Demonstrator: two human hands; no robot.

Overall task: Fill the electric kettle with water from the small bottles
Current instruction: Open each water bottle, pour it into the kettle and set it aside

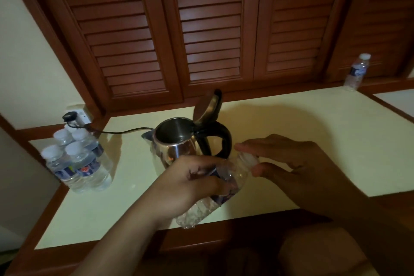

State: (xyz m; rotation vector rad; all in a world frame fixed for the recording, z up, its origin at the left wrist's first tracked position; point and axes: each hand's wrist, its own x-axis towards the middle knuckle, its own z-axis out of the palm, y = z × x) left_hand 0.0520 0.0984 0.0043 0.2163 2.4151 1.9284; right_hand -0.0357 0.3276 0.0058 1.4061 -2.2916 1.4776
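Gripping a small bottle (235,175) round its middle with the left hand (192,184), fingers curled tight, low in the middle of the frame. Pinching the white cap (248,159) between the thumb and fingers of the right hand (300,163). Probably twisting the cap off, ready for pouring.

Doing it well means holding the bottle firmly but not squeezing it, pointing the neck up to stop any spilling, and turning only the cap. After that, tipping slowly over the kettle (172,152), just behind the hands in the middle of the frame, its lid (207,107) flipped up and open. Looking dry inside, as far as can be told.

Working on a pale yellow surface (291,123) with a brown wooden edge. Seeing a pack of more small bottles (76,163) at the left, caps on, and one more bottle (356,71) alone at the upper right. Seeing a dark cord (125,130) going from the kettle to a plug (70,117) in the wall at the left. Facing brown wooden shutters (210,29) across the top of the frame.
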